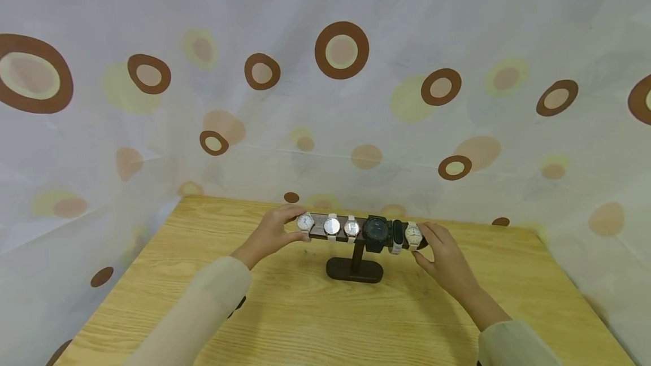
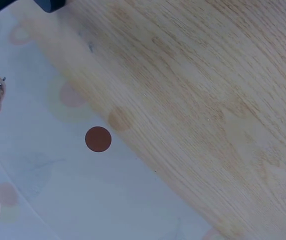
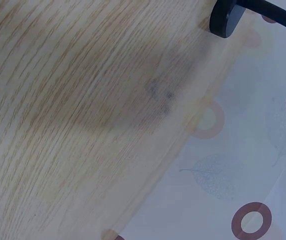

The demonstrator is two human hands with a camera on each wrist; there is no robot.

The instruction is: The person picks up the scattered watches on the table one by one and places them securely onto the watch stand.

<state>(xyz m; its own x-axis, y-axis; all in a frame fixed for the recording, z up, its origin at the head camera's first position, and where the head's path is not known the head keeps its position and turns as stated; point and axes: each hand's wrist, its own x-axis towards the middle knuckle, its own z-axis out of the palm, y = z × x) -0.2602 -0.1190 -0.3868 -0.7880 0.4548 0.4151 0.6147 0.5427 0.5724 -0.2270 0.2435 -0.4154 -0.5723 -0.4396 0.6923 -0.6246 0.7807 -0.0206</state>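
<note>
A dark T-shaped watch stand (image 1: 358,253) carries several watches side by side along its bar. My left hand (image 1: 272,235) grips the bar's left end, thumb below and fingers above, beside a white-strapped watch (image 1: 306,222). At the opposite end, my right hand (image 1: 450,261) holds the bar next to a cream-dialled watch (image 1: 413,235). Between them sit two more light-strapped watches, a bulky black watch (image 1: 376,230) and a fitness band (image 1: 398,232) with a dark face. The stand's oval base (image 1: 354,270) shows below, and a corner of it (image 3: 225,19) appears in the right wrist view.
A wooden table (image 1: 315,321) spreads beneath the stand. Behind and along both sides hangs a pale sheet (image 1: 285,112) printed with brown rings and dots, meeting the table's back edge just beyond the hands.
</note>
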